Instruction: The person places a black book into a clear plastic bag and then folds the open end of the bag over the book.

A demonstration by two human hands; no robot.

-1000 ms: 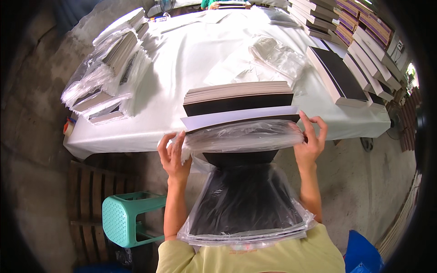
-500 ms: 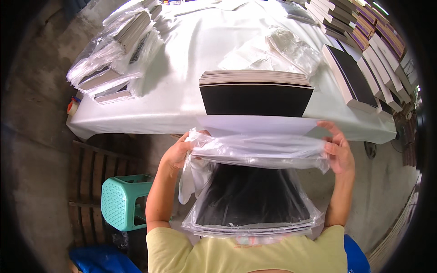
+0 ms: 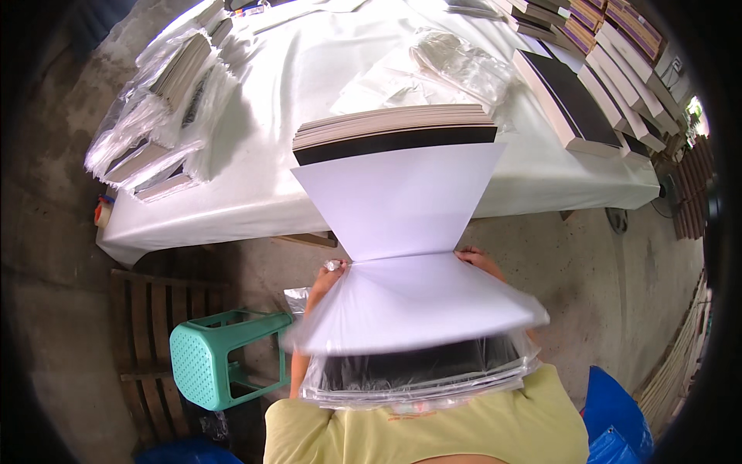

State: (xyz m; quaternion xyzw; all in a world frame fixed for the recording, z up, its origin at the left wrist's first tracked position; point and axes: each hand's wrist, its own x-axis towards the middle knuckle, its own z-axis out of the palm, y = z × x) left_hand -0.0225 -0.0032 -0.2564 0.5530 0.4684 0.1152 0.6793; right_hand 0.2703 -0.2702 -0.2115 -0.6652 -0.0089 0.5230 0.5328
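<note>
A large white sheet [image 3: 402, 197] stands up against the front of a stack of black-faced boards [image 3: 394, 133] at the table's front edge. It narrows to a crease between my hands, and white material flares from the crease towards me. My left hand [image 3: 328, 277] is closed at the crease's left end, with crumpled clear plastic at its fingers. At the right end, my right hand [image 3: 481, 263] pinches the sheet's edge, its fingers partly hidden. Nearest my body, a clear plastic bag [image 3: 421, 396] encloses a black-faced stack. The white flare covers that bag's upper part and much of my forearms.
Plastic-wrapped stacks [image 3: 166, 100] stand on the white-covered table [image 3: 267, 182] at left; black-topped blocks [image 3: 576, 100] line its right side. Loose clear plastic [image 3: 448, 69] lies behind the boards. A green stool [image 3: 224, 359] and a wooden pallet [image 3: 158, 340] are at lower left.
Both hands have moved lower and closer together. The white sheet now rises in front of the boards, while white material has swung down over the bagged stack. The view has shifted somewhat.
</note>
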